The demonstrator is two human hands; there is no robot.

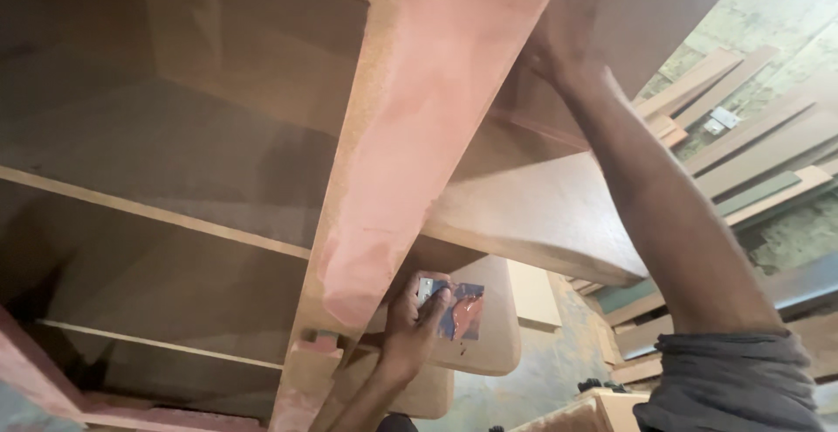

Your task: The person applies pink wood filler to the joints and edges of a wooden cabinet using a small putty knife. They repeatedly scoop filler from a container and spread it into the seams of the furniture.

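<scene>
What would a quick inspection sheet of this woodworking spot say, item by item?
Surface: the front edge of a wooden shelf unit is coated in pinkish-red filler, patchy lower down.
Job's things: a small flat scraper smeared with red paste, held near the edge's lower part.
Clutter: loose boards and strips stacked at the right; rounded panels lie below.
Hands: the left hand has its fingers closed on the scraper; the right hand presses flat against a side panel up high, holding nothing.
Cables: nothing seen.
Surroundings: a worn, greenish concrete floor; bare shelves inside the unit.
</scene>
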